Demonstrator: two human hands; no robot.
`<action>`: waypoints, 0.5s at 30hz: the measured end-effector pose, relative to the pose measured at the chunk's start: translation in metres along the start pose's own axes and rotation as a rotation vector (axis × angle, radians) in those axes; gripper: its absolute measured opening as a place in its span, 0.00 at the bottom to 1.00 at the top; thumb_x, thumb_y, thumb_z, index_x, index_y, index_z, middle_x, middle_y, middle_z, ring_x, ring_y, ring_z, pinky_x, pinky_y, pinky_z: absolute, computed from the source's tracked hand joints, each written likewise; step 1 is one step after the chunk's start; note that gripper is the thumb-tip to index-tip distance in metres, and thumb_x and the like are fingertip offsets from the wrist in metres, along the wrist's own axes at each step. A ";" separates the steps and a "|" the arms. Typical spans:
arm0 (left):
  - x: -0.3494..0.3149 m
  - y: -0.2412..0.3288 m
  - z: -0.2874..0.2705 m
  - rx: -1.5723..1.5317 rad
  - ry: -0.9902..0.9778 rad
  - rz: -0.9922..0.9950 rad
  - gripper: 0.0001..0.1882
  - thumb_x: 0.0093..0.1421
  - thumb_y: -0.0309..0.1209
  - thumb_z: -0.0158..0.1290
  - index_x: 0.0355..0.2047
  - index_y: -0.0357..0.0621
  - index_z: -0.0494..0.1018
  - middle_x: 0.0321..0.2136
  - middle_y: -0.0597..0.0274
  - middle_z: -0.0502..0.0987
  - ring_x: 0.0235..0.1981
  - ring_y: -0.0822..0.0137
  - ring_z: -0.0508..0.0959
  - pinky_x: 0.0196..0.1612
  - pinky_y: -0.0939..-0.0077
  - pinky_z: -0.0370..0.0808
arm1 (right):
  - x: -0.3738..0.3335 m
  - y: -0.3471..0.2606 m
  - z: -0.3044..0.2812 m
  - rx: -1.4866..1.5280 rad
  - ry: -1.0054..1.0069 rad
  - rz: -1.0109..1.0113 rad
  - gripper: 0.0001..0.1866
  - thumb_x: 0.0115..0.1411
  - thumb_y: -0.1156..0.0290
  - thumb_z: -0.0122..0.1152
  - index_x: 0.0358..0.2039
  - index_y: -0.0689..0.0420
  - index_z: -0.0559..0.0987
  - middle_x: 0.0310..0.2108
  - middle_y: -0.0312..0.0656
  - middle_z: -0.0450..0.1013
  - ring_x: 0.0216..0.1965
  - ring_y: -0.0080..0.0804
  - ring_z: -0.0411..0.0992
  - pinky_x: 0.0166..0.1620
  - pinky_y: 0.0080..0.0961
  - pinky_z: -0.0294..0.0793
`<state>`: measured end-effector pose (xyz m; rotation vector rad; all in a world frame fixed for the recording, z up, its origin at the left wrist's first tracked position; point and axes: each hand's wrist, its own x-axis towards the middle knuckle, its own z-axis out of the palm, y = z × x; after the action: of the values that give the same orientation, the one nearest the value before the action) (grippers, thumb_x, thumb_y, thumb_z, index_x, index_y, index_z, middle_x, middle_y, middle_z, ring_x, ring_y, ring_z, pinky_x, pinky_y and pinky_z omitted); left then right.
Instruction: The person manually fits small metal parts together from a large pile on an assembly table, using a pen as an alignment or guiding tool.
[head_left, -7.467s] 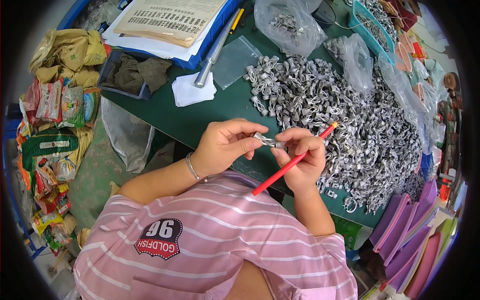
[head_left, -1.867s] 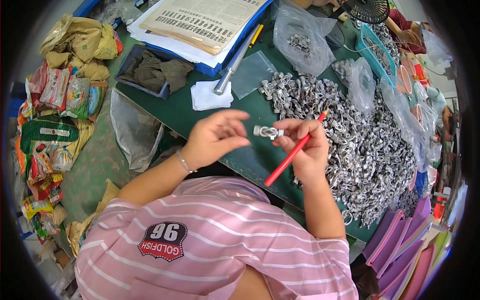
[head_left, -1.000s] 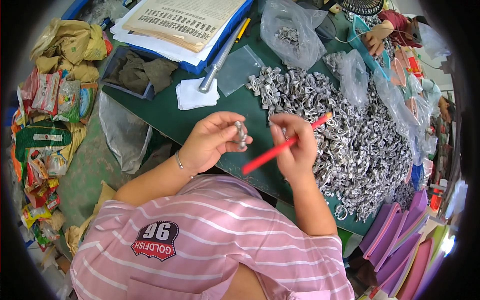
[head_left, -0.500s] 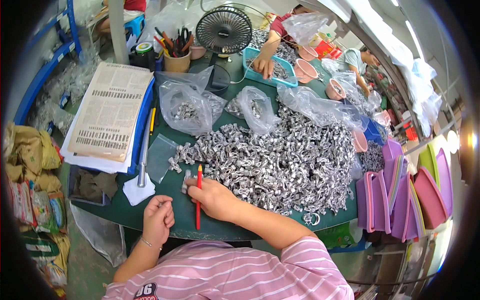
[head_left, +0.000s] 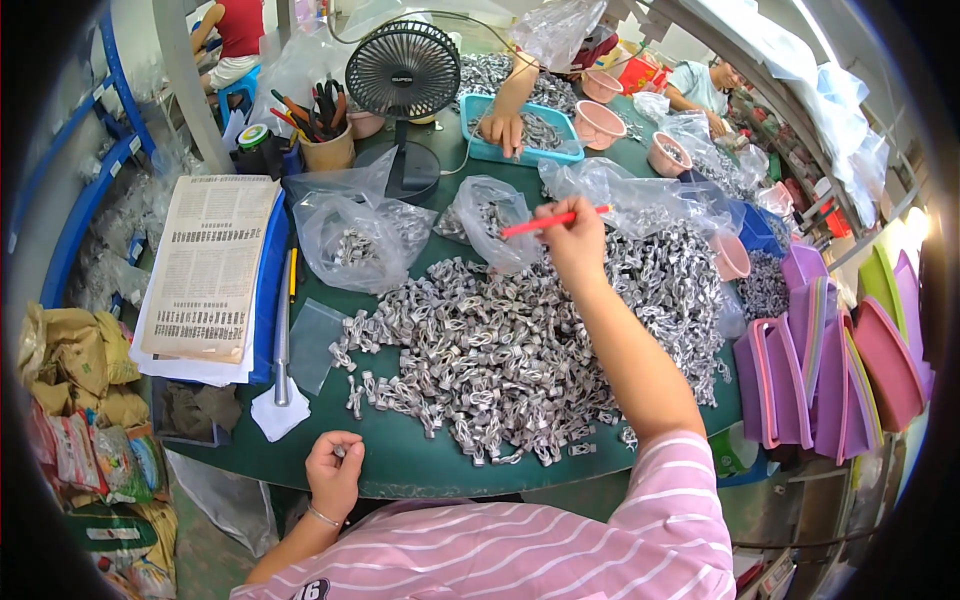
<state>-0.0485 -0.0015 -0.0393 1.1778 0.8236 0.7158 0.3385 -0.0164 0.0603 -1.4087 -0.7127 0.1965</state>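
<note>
My right hand (head_left: 577, 250) is closed around a red pencil (head_left: 528, 227), reaching over the far part of a large pile of small grey metal pieces with loops (head_left: 490, 350). Just left of the pencil sits a clear plastic bag (head_left: 500, 215) with more of these pieces inside. At the near table edge my left hand (head_left: 333, 478) is closed, a small grey metal piece (head_left: 340, 451) showing between thumb and fingers. Next to the pile's left edge lies a flat clear bag (head_left: 312, 340).
A newspaper (head_left: 205, 270) tops papers at left, beside a white cloth (head_left: 280, 408). Behind stand a black fan (head_left: 403, 70), a tool cup (head_left: 328, 150) and a blue tray (head_left: 555, 152) with another person's hand (head_left: 503, 125) in it. Purple bins (head_left: 790, 375) stack at right.
My right hand has moved from the pile's near left end to its far side, still with the red pencil. My left hand stays near the table edge. The view has shifted slightly.
</note>
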 end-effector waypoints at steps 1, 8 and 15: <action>-0.001 -0.004 -0.001 0.051 0.007 0.037 0.05 0.53 0.19 0.50 0.30 0.38 0.69 0.22 0.72 0.67 0.21 0.83 0.63 0.24 0.90 0.61 | 0.015 0.012 -0.002 0.004 0.006 0.000 0.10 0.48 0.81 0.58 0.22 0.59 0.64 0.23 0.38 0.69 0.21 0.20 0.65 0.25 0.18 0.66; -0.004 -0.002 -0.001 0.070 0.041 0.058 0.05 0.52 0.18 0.50 0.30 0.38 0.69 0.22 0.71 0.67 0.20 0.83 0.64 0.22 0.90 0.61 | 0.077 0.049 0.025 -0.476 0.221 -0.114 0.15 0.42 0.71 0.67 0.22 0.60 0.67 0.19 0.43 0.68 0.22 0.35 0.68 0.28 0.28 0.67; -0.004 -0.002 -0.001 0.030 0.028 0.071 0.05 0.53 0.19 0.50 0.31 0.38 0.68 0.19 0.70 0.67 0.15 0.83 0.62 0.16 0.89 0.59 | 0.097 0.061 0.029 -0.549 0.255 -0.255 0.14 0.41 0.73 0.64 0.24 0.59 0.65 0.20 0.48 0.67 0.24 0.47 0.67 0.28 0.35 0.66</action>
<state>-0.0512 -0.0046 -0.0409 1.2314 0.8210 0.7822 0.4153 0.0699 0.0357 -1.8004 -0.7557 -0.4027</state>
